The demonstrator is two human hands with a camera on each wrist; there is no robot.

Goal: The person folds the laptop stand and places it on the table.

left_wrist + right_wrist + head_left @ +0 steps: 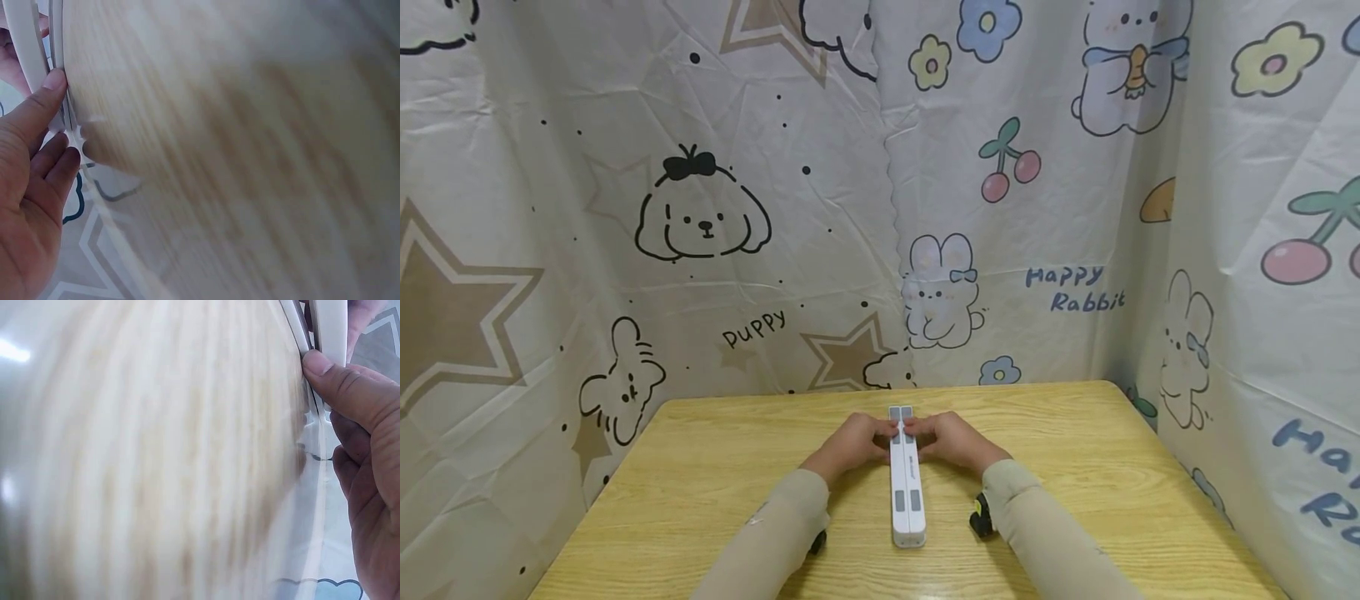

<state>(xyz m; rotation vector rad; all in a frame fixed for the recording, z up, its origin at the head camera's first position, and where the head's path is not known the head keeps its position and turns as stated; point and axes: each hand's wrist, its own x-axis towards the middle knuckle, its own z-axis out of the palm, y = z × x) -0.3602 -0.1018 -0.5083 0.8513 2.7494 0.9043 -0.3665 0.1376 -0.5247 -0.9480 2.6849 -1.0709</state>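
Observation:
A white folded laptop stand (pixel 907 479) with grey pads lies lengthwise on the table, its near end toward me. My left hand (pixel 859 437) grips its far half from the left side, and my right hand (pixel 957 438) grips it from the right, opposite. In the left wrist view, the thumb of the left hand (pixel 28 172) presses the side of the stand (pixel 26 44). The right wrist view has the right hand (pixel 375 447) with its thumb against the other side of the stand (pixel 331 331). The fingertips on top are partly hidden in the head view.
The yellow wood-grain table (pixel 737 450) reaches back to a printed curtain (pixel 827 217), which also hangs at both sides. A black device (pixel 981 517) sits by the right sleeve, and part of another (pixel 818 542) shows under the left sleeve.

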